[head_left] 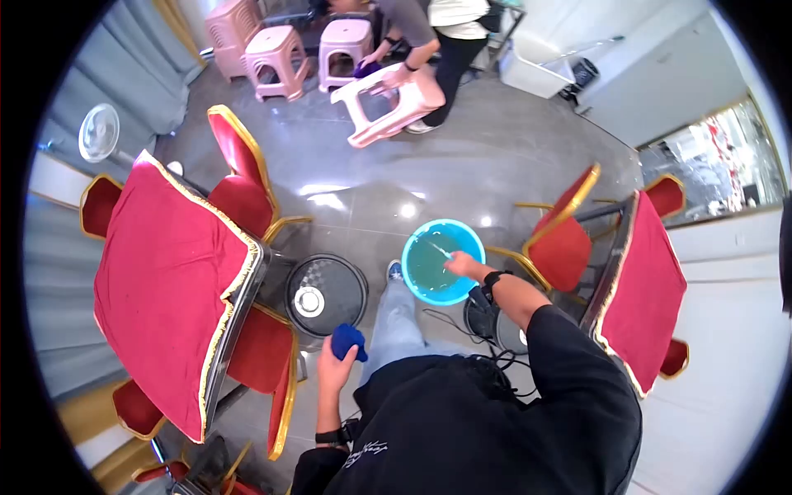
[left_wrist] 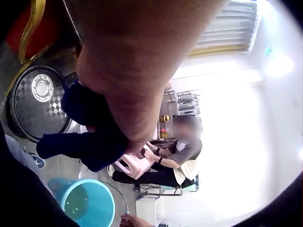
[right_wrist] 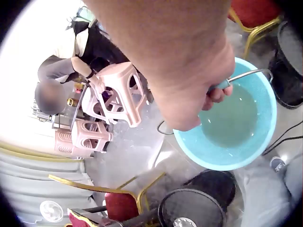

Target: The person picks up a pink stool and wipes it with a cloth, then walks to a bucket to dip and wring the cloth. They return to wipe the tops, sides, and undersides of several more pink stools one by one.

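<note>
My right hand [head_left: 464, 264] grips the handle [right_wrist: 246, 74] of a turquoise bucket [right_wrist: 222, 160], fingers curled round its grip in the right wrist view. Murky greenish water [right_wrist: 229, 125] stands in the bucket, with a few small whitish bits in it. My left hand [head_left: 332, 369] holds a bunched dark blue cloth [head_left: 347, 340] out to the left of my body. In the left wrist view the cloth [left_wrist: 90, 135] hangs in folds past the fingers, and the wrist hides most of that hand.
Red-covered tables [head_left: 173, 289] with gold-framed red chairs [head_left: 239, 190] stand on both sides. A round black bin [head_left: 338, 285] is left of my foot, with cables [head_left: 450, 320] near the bucket. Ahead, another person [head_left: 412, 49] handles a pink stool [head_left: 425, 87]; more stools [head_left: 276, 49] stand behind.
</note>
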`<state>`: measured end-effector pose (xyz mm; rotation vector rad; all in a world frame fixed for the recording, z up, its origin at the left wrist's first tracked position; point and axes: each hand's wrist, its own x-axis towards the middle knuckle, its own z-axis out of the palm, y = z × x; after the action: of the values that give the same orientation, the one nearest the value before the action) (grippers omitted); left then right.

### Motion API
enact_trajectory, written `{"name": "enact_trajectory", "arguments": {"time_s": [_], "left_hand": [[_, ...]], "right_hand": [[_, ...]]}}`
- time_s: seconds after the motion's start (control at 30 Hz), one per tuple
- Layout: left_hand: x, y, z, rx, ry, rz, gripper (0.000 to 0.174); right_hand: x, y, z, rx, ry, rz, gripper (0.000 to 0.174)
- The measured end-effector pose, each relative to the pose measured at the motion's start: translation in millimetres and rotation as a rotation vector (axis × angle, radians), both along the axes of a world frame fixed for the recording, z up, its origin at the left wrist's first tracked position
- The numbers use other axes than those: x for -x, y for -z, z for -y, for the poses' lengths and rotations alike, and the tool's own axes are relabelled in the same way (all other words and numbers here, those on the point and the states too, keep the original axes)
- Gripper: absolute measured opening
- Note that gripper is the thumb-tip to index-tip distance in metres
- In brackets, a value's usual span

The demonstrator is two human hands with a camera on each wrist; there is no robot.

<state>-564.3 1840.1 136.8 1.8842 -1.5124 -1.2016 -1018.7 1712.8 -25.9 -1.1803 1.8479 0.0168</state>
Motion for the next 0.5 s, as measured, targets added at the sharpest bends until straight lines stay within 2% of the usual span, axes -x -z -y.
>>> {"name": "enact_trajectory", "arguments": {"time_s": [0.03,0.13,0.17,0.23,0.3,0.37,0.5], "left_hand": [[6.4,4.2,23.9,-0.041,-0.001,-0.017,0.056],[31.1,21.8,82.8,-0.118,-0.059,-0.072,0.058],[37.4,22.6,89.5,-0.147,-0.089,-0.060,0.057],[50.2,30.1,127.4,-0.166,-0.122,-0.025,0.057],[59.8,31.2,152.3,-0.189,-0.162,-0.006,0.055],[68.7,42.9,174.8,-0.227,-0.189,-0.012,0.054],[88.4,51.9,221.3,-0.374,-0.232,0.050,0.054]], "right_hand": [[1.8,-1.0,33.0,-0.088,-0.021,0.033,0.053],[-0.8,35.2,110.3,0.088,-0.067,-0.145,0.049],[6.1,49.2,145.5,-0.067,-0.048,0.017,0.048],[3.4,62.4,190.2,-0.050,0.109,0.061,0.047],[1.3,80.8,230.4,-0.070,0.130,0.058,0.042],[2.9,132.1,262.1,-0.010,0.160,0.141,0.033],[-11.8,196.3,332.3,-0.021,0.150,0.207,0.032]]}}
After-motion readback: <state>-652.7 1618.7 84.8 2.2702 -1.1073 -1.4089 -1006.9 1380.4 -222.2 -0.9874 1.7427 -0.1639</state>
